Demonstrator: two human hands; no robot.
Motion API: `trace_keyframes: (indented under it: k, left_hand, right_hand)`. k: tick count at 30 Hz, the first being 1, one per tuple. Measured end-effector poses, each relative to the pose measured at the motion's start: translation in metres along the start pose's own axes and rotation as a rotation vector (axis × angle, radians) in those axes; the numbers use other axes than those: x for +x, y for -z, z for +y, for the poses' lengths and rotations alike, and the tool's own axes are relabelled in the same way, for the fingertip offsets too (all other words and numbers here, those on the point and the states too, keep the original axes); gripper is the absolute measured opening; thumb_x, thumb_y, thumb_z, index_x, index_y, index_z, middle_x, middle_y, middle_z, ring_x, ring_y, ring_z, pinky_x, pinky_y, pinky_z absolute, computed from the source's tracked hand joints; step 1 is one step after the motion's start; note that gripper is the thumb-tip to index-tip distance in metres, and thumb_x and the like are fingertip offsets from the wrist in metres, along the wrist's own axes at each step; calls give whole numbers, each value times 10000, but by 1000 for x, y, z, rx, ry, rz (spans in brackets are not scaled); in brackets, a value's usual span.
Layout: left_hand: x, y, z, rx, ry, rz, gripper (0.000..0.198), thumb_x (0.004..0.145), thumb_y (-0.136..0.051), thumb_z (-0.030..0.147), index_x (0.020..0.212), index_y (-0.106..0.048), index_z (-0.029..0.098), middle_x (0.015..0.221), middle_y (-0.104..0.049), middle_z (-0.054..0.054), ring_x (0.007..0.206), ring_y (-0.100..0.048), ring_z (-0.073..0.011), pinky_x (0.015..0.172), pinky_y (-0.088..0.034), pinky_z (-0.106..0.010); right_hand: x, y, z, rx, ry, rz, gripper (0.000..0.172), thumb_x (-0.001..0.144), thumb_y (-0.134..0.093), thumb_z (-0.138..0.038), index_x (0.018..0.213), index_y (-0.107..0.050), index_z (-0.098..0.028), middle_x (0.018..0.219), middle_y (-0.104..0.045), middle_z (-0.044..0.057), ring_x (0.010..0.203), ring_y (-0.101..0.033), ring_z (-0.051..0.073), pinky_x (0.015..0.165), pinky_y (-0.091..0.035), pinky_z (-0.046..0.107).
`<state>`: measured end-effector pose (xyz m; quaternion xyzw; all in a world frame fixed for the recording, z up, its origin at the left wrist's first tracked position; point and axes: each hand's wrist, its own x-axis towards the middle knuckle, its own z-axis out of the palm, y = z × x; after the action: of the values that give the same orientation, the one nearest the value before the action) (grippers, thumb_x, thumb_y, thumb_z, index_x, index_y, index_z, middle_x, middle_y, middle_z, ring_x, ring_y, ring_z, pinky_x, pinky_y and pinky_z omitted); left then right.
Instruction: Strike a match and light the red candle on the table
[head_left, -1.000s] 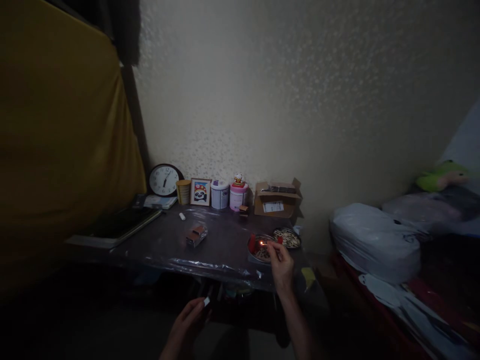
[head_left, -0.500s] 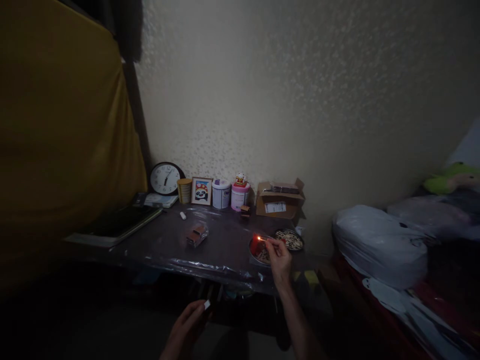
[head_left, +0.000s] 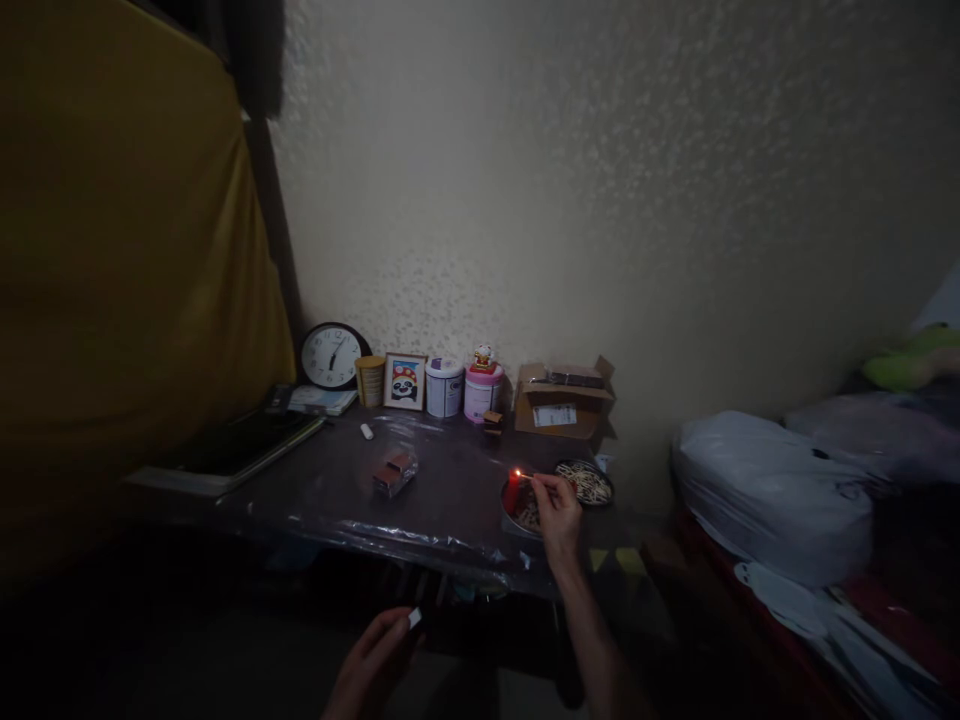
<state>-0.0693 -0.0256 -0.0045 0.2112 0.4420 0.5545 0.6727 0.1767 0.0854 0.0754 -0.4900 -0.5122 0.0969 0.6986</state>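
Note:
My right hand (head_left: 559,515) pinches a burning match (head_left: 528,476) between thumb and fingertips. The flame is at the top of a red candle (head_left: 512,494); whether the wick itself burns I cannot tell. That candle stands upright in a round dish (head_left: 516,523) with small pieces in it, partly behind my hand. Low in front of the table, my left hand (head_left: 375,652) is closed around a small matchbox (head_left: 415,618), of which only a pale end shows. Just beyond my right hand sits a second dish of matchsticks (head_left: 585,482).
On the dark plastic-covered table (head_left: 450,490) lies a wrapped pack of small brown boxes (head_left: 395,472). Along the wall stand a clock (head_left: 330,356), a panda picture (head_left: 405,382), tins (head_left: 445,388) and a cardboard box (head_left: 562,405). A stuffed white bag (head_left: 772,495) is at right.
The match flame has stayed at the candle's top and looks smaller, with the red candle now clearer. The view has shifted slightly; both hands keep their grips.

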Motion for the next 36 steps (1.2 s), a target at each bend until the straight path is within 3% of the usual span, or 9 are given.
trace_keyframes:
  k: [12,17,23,30,36]
  left_hand:
    - [11,10,-3,4,60,-49,385,467,-797,423,756,-685,195,761,-704,-55,845,-644,-250,747,-478,-315]
    - [4,4,0,-15,20,-32,358,517,-767,429,777,-678,198,773,-707,-55,855,-639,-243,794,-462,-329]
    - [-2,0,7,-5,5,-105,340,539,-756,422,761,-677,176,740,-698,-56,812,-636,-227,748,-451,-302]
    - [-1,1,6,-49,45,-88,298,540,-768,381,746,-680,184,770,-708,-45,830,-635,-215,791,-446,-294]
    - [-2,1,7,-14,51,-86,327,544,-759,409,776,-683,190,755,-693,-39,821,-621,-206,733,-449,-279]
  right_hand:
    - [0,-4,9,-30,-11,-8,243,758,-583,-387,766,-635,-150,780,-636,56,725,-602,170,680,-491,305]
    - [1,-5,9,-40,-5,-5,255,759,-577,-399,761,-633,-150,786,-629,56,747,-597,173,701,-487,304]
    - [1,-7,8,-52,-15,-5,261,756,-575,-415,755,-634,-161,783,-632,56,751,-596,173,700,-487,295]
    - [1,-8,12,-44,-21,-6,276,761,-572,-424,771,-636,-156,805,-642,66,750,-603,175,700,-490,300]
    - [0,-8,12,-35,-21,-1,264,757,-566,-411,757,-634,-156,795,-635,60,746,-594,169,694,-491,293]
